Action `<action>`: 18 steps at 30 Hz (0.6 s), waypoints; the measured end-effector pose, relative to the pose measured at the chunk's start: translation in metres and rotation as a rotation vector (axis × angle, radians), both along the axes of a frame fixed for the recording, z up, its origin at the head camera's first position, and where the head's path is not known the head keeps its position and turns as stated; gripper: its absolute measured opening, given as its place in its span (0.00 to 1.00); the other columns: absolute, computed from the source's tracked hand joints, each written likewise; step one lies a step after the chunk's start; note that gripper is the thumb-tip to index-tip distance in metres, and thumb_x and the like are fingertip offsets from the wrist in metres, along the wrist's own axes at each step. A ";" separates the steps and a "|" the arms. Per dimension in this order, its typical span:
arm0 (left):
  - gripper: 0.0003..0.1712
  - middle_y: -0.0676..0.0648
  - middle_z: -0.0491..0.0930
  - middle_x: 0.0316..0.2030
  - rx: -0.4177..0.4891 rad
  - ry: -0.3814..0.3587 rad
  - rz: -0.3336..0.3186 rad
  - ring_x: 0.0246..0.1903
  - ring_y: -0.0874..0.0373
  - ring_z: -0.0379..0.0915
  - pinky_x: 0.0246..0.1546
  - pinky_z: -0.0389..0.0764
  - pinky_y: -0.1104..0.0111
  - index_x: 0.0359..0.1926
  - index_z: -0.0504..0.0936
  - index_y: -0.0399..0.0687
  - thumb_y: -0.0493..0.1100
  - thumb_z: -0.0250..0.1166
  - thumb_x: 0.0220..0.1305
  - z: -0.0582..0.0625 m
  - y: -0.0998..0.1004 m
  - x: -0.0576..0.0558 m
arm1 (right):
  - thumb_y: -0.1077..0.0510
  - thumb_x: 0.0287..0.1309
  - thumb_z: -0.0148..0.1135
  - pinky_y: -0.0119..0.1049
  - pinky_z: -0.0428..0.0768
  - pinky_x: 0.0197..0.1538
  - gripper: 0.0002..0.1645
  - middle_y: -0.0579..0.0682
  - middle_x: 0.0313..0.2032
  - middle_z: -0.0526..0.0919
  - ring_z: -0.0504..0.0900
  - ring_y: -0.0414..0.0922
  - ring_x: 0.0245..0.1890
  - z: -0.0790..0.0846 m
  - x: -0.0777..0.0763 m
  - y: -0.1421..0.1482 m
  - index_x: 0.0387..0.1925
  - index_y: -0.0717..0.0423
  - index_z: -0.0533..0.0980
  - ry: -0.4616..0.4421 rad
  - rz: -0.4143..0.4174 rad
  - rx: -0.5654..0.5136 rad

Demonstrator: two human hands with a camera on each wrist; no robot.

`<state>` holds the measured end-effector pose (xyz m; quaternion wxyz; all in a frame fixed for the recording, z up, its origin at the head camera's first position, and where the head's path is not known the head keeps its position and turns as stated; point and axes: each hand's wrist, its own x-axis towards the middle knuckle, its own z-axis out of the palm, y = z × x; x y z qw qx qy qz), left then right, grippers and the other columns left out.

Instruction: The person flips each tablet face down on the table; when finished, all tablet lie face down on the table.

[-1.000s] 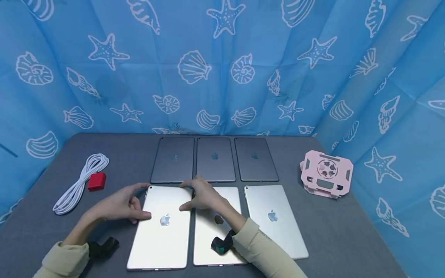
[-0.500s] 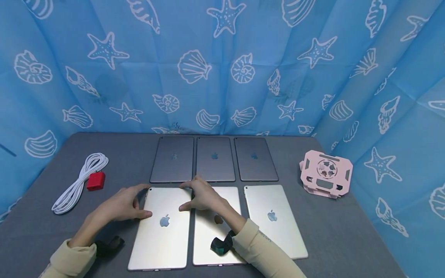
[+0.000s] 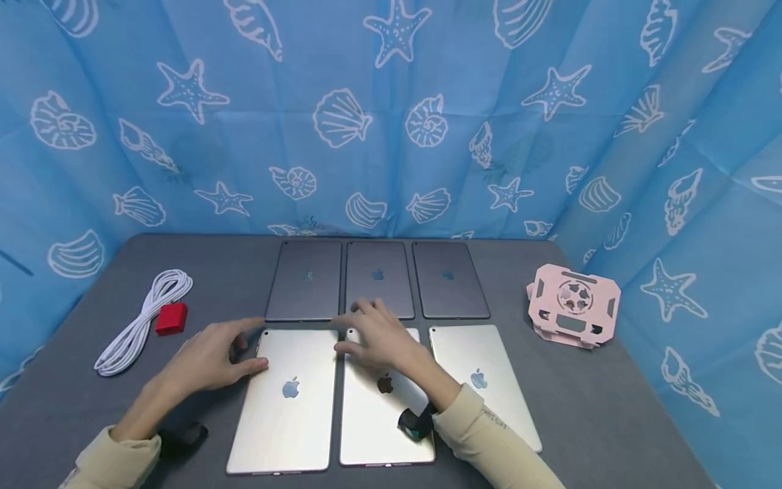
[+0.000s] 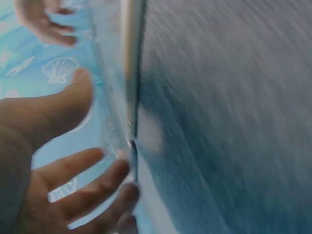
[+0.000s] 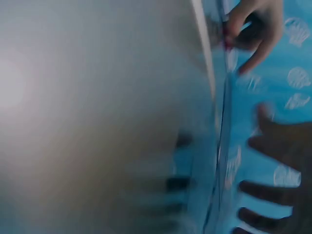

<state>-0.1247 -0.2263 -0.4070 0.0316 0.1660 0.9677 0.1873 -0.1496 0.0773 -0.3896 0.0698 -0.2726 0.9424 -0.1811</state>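
Three silver iPads lie back-up in the front row: a left one (image 3: 281, 428), a middle one (image 3: 379, 438) and a right one (image 3: 495, 407). Beside the left iPad's upper left corner is my left hand (image 3: 210, 360), fingers spread, thumb over the edge; its fingertips show close to that iPad's side (image 4: 129, 63) in the left wrist view. My right hand (image 3: 385, 343) hovers over the top of the middle iPad, fingers loosely bent and holding nothing. Behind them, a row of dark grey iPads has a left (image 3: 305, 292), a middle (image 3: 394, 261) and a right one (image 3: 452, 292).
A coiled white cable (image 3: 137, 329) and a red charger block (image 3: 172, 318) lie at the left of the grey tabletop (image 3: 586, 421). A pink stand (image 3: 574, 305) sits at the right. Behind the table hangs a blue curtain (image 3: 256, 142) with shell prints.
My right hand has let go of the left silver iPad's upper right corner and moved right and up over the middle one. My left hand has shifted only slightly beside its corner.
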 end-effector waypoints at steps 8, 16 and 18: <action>0.48 0.31 0.69 0.69 -0.152 0.212 0.056 0.66 0.26 0.65 0.53 0.70 0.26 0.73 0.70 0.50 0.69 0.67 0.59 0.009 -0.014 -0.009 | 0.30 0.69 0.54 0.76 0.47 0.73 0.40 0.62 0.80 0.53 0.43 0.72 0.79 0.011 -0.012 0.077 0.76 0.36 0.64 0.179 -0.203 0.078; 0.53 0.26 0.45 0.79 -0.162 0.090 0.119 0.74 0.14 0.32 0.56 0.43 0.14 0.81 0.55 0.57 0.76 0.56 0.64 0.014 -0.030 -0.019 | 0.25 0.67 0.50 0.82 0.42 0.69 0.47 0.65 0.81 0.41 0.36 0.78 0.77 0.008 -0.015 0.155 0.80 0.37 0.55 0.178 -0.413 0.156; 0.54 0.25 0.42 0.79 -0.173 0.070 0.128 0.74 0.14 0.30 0.55 0.41 0.13 0.81 0.52 0.57 0.77 0.54 0.65 0.013 -0.030 -0.021 | 0.24 0.67 0.48 0.82 0.42 0.68 0.48 0.66 0.81 0.41 0.36 0.80 0.76 0.006 -0.014 0.166 0.80 0.39 0.55 0.167 -0.443 0.171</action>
